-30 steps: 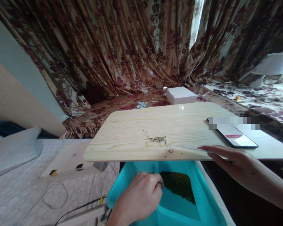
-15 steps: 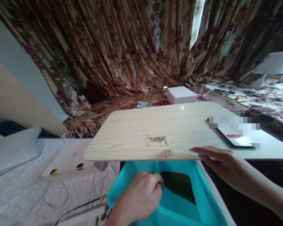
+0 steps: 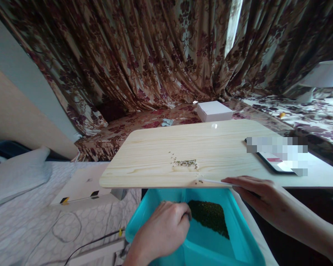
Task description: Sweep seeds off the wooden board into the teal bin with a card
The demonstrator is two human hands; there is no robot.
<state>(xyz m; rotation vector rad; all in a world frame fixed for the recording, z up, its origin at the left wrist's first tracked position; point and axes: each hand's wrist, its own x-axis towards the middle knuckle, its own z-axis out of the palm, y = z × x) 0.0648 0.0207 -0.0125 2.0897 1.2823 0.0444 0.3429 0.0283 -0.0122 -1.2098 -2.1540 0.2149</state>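
Note:
On the pale wooden tabletop [image 3: 155,144] lies a small pile of greenish-brown grains [image 3: 186,163], with a few strays around it. My right hand [image 3: 252,186] pinches a thin white strip [image 3: 212,181] seen edge-on. Its tip touches the tabletop by a few grains close to the front edge. Beneath that edge is a turquoise divided box [image 3: 242,229]. Dark green grains [image 3: 208,216] are heaped in its right compartment. My left hand [image 3: 168,227] is closed over the box's middle divider, its fingertips mostly hidden.
A tablet [image 3: 277,162] lies on the right of the tabletop. Behind stands a white box [image 3: 215,111], before patterned curtains [image 3: 161,55]. To the left, a white carton [image 3: 83,186] and a black cable [image 3: 94,242] rest on the bed [image 3: 19,221]. A lamp [image 3: 330,74] stands far right.
My right hand has drawn the white strip slightly toward the tabletop's front edge, its tip now by the stray grains. My left hand stays closed at the box.

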